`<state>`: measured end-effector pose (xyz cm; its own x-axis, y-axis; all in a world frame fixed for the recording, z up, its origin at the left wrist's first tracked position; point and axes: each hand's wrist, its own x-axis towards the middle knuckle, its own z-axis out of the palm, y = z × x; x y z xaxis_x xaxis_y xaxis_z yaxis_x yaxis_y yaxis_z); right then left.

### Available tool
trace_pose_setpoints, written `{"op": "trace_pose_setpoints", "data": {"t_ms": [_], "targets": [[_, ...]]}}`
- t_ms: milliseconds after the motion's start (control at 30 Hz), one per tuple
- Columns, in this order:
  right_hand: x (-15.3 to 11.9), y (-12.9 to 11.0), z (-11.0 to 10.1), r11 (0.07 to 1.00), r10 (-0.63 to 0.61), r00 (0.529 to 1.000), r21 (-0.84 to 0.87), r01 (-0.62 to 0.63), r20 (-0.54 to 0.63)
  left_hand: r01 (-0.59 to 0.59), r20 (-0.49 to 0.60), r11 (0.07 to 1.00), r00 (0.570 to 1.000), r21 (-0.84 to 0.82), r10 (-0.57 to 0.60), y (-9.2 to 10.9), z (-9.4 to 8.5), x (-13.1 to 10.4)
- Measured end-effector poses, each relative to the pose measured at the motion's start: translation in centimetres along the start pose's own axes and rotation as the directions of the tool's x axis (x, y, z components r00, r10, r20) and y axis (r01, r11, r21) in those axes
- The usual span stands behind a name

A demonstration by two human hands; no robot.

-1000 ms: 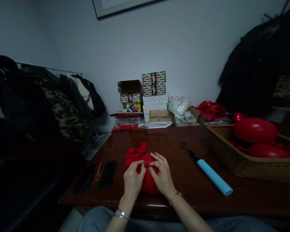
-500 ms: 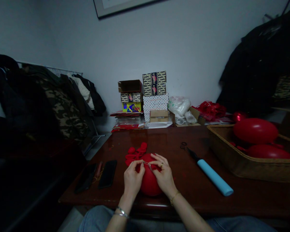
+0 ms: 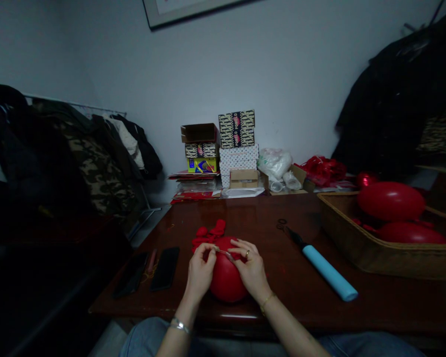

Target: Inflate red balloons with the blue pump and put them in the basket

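A round red balloon [image 3: 228,282] rests at the table's front edge, between my two hands. My left hand [image 3: 201,270] pinches one end of a thin, light strand [image 3: 223,251] above the balloon. The strand runs across to the pinched fingertips of my right hand [image 3: 250,270], which wears a ring. What the strand is made of is too small to tell. Just behind my left hand lies a pile of uninflated red balloons [image 3: 218,227], partly hidden by my fingers.
A blue pump [image 3: 330,272] and black scissors [image 3: 281,224] lie right of my hands. Farther right, a wicker basket [image 3: 386,259] holds inflated red balloons [image 3: 391,201]. Two dark phones [image 3: 165,268] flank a small reddish item [image 3: 152,260] on the left. Stacked boxes [image 3: 239,158] stand at the back.
My left hand has moved slightly left, away from my right hand, and the strand between them spans a wider gap. The balloon has shifted a little left.
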<state>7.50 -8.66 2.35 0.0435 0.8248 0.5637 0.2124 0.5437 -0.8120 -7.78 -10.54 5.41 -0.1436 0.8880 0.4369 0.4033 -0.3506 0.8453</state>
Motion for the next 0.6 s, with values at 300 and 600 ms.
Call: {"op": "trace_pose_setpoints", "data": {"t_ms": [300, 600], "targets": [[-0.04, -0.09, 0.4, 1.0, 0.005, 1.0, -0.015, -0.005, 0.006, -0.069, -0.004, 0.971, 0.997, 0.23, 0.072, -0.08, 0.03, 0.02], [-0.07, 0.02, 0.49, 0.999, 0.02, 1.0, -0.025, -0.02, 0.011, -0.101, 0.021, 0.975, 0.995, 0.2, 0.099, -0.28, 0.27, -0.04]]}}
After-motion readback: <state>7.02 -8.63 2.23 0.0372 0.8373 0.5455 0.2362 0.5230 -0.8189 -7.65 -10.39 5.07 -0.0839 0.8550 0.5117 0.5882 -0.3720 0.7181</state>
